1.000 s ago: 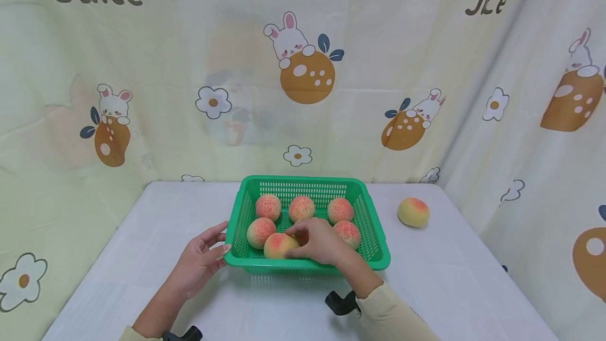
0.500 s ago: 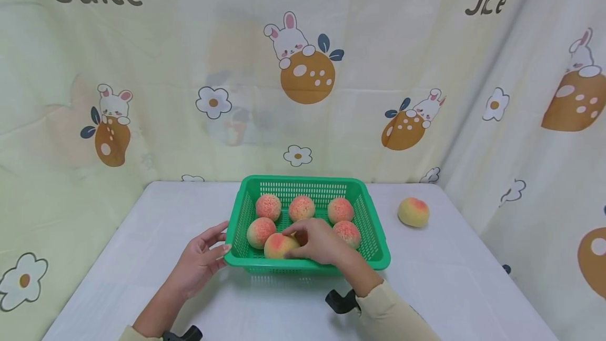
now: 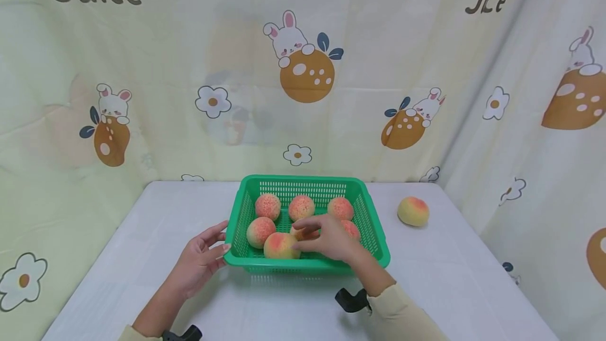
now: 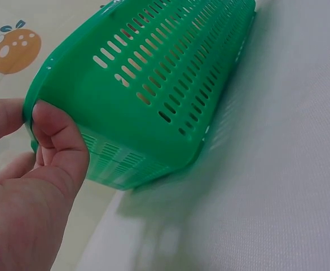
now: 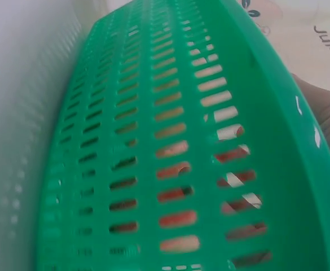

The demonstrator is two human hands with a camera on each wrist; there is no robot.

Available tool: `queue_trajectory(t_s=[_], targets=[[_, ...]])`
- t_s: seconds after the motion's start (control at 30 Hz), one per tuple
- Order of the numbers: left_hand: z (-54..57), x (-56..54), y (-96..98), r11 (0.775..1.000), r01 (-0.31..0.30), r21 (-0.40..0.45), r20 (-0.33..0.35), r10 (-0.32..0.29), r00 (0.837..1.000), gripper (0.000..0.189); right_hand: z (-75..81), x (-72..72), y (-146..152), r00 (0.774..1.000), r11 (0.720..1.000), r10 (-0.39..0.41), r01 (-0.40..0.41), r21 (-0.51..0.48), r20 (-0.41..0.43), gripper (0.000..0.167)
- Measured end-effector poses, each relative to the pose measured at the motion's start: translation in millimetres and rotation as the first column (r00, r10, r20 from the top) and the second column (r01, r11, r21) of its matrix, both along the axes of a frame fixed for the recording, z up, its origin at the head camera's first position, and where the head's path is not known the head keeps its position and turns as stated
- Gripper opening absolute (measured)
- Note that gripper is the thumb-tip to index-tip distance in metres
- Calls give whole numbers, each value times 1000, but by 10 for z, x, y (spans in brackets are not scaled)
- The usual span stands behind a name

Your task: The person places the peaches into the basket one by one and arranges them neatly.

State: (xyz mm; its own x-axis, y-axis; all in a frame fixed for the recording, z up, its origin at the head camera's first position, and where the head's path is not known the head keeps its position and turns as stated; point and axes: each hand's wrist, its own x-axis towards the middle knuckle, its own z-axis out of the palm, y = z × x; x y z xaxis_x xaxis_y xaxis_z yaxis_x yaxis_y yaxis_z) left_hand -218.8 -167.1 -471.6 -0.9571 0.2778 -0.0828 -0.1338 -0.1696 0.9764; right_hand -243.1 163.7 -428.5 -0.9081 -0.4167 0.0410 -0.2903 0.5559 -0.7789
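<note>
A green plastic basket [image 3: 265,263] with slotted walls stands on the table, holding several pink-and-yellow peaches. My left hand [image 3: 199,264] pinches its left rim between thumb and fingers, seen close in the left wrist view, where the basket wall [image 4: 114,107] fills the top. Inside the basket my right hand [image 3: 333,241] hovers with fingers apart. Its thumb tip is at the right side of the smooth yellow peach [image 3: 281,246] at the front. Another peach [image 3: 297,233] is mostly covered by this hand. In the right wrist view the basket's front wall [image 5: 210,169] hides most of the hand.
A lone yellow peach [image 3: 414,211] with a red blush lies on the white table [image 3: 426,278], right of the basket. Behind the table hangs a printed curtain [image 3: 189,67]. Black wrist-camera mounts [image 3: 351,300] sit at both wrists.
My right hand has loosened from the front peach and shifted slightly right and up, its fingers now off the fruit's top. The peach stays in place. My left hand has not moved.
</note>
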Motion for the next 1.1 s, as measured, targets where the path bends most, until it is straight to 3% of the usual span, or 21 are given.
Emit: queue_trajectory(t_s=[0.23, 0.67, 0.9, 1.1], targets=[[2, -6, 4, 1000, -14, -2, 16, 14, 1000, 67, 63, 40, 133, 998, 998, -68, 68, -8, 16, 50], [2, -3, -5, 1000, -2, -1, -9, 2, 1000, 69, 75, 48, 361, 998, 992, -60, 61, -112, 13, 51], [-6, -15, -3, 1000, 1, -7, -12, -1, 1000, 69, 102, 119, 549, 994, 969, -105, 111, -219, 40, 46], [9, 2, -2, 1000, 17, 5, -22, -16, 1000, 70, 76, 143, 745, 984, 939, -176, 170, -300, 7, 47]])
